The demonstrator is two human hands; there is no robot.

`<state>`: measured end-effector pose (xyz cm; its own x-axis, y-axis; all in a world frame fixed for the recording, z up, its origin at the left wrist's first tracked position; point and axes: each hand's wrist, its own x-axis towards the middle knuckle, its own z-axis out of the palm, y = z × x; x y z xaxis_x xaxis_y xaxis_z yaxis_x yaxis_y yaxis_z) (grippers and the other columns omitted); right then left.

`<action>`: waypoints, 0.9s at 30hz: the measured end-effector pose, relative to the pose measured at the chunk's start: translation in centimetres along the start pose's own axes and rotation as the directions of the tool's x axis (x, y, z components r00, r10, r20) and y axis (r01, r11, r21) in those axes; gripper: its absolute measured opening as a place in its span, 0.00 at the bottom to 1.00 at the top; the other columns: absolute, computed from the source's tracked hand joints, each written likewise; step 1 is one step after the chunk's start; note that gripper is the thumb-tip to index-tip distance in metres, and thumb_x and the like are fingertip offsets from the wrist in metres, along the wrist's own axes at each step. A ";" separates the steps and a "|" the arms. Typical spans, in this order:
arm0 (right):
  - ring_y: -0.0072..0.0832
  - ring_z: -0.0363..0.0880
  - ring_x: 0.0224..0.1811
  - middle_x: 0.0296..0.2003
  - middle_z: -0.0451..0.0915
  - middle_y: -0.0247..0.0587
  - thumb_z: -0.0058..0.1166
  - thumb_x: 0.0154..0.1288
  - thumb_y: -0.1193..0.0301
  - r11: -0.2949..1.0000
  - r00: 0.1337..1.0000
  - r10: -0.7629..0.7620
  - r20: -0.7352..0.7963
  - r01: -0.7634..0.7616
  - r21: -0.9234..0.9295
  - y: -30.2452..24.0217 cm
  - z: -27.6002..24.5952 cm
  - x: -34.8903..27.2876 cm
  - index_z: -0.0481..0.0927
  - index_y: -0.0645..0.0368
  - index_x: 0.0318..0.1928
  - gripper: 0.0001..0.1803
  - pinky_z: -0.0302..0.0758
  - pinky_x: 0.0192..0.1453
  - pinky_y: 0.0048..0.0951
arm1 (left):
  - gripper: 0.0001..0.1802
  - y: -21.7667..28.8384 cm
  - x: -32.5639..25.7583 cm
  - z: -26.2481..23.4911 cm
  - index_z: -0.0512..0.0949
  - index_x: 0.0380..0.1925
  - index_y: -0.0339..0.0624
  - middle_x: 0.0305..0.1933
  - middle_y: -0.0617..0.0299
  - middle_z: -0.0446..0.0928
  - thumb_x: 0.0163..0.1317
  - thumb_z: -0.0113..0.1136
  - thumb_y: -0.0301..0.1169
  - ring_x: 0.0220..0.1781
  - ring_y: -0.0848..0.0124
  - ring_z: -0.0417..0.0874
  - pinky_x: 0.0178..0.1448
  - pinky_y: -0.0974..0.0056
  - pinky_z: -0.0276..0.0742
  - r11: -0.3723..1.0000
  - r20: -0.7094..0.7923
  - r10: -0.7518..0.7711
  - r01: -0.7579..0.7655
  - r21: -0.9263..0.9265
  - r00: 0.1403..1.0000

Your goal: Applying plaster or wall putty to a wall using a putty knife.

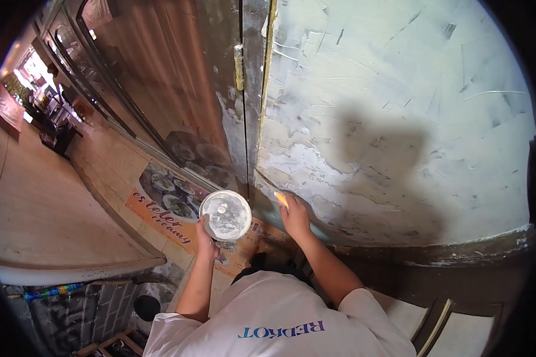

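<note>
Strong daylight falls on the pale plastered wall, where a soft-edged dark shadow spreads across its middle. The glass door at left sits dimmer, its surface carrying brownish reflections, while the far street corner at upper left is blown out to near white. The round white tub catches bright light on its top. Fisheye distortion bends the door frame and pavement edges, and a black vignette rings the circular picture. Detail is fairly sharp at centre, softening and smearing toward the rim; the lower corners fall into deep shade.
</note>
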<state>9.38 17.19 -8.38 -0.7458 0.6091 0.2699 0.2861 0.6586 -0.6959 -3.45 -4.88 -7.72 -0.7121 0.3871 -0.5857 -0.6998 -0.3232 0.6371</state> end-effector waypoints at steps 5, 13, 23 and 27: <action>0.52 0.75 0.44 0.43 0.77 0.54 0.51 0.62 0.72 0.993 0.993 0.118 -0.005 -0.118 -0.005 0.3 -1.4 -0.8 0.73 0.60 0.51 0.16 0.73 0.46 0.43 | 0.32 0.2 -0.4 0.7 0.64 0.60 0.40 0.60 0.57 0.69 0.63 0.43 0.52 0.61 0.62 0.71 0.63 0.58 0.64 1.000 0.008 0.002 -0.002 -0.015 1.000; 0.52 0.75 0.44 0.41 0.77 0.55 0.51 0.62 0.71 0.995 0.998 0.065 0.009 -0.065 -0.073 -0.7 -2.8 0.2 0.72 0.60 0.51 0.16 0.73 0.46 0.44 | 0.33 -1.0 0.7 -0.2 0.63 0.61 0.41 0.61 0.57 0.68 0.63 0.44 0.52 0.61 0.60 0.70 0.63 0.58 0.64 1.000 0.040 -0.013 0.013 0.010 0.999; 0.54 0.75 0.43 0.42 0.76 0.55 0.50 0.63 0.71 0.994 0.996 0.089 0.008 -0.088 -0.057 -0.2 -2.8 -0.1 0.71 0.61 0.51 0.16 0.73 0.45 0.45 | 0.34 -0.9 0.2 0.4 0.64 0.60 0.42 0.60 0.57 0.69 0.62 0.43 0.54 0.61 0.61 0.71 0.63 0.58 0.65 0.999 0.039 -0.008 0.006 0.050 0.999; 0.53 0.75 0.44 0.42 0.76 0.55 0.50 0.63 0.71 0.996 0.996 0.080 -0.030 -0.081 -0.049 1.6 -3.9 -2.8 0.71 0.61 0.51 0.16 0.73 0.46 0.44 | 0.34 -0.7 -0.1 0.2 0.64 0.60 0.42 0.60 0.57 0.70 0.62 0.44 0.54 0.61 0.61 0.71 0.62 0.58 0.65 1.000 0.065 -0.008 0.008 0.001 0.998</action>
<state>14.30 18.26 -7.70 -0.7023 0.6726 0.2334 0.3745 0.6278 -0.6823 -2.90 -4.51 -8.03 -0.7012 0.4448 -0.5572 -0.7054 -0.3190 0.6330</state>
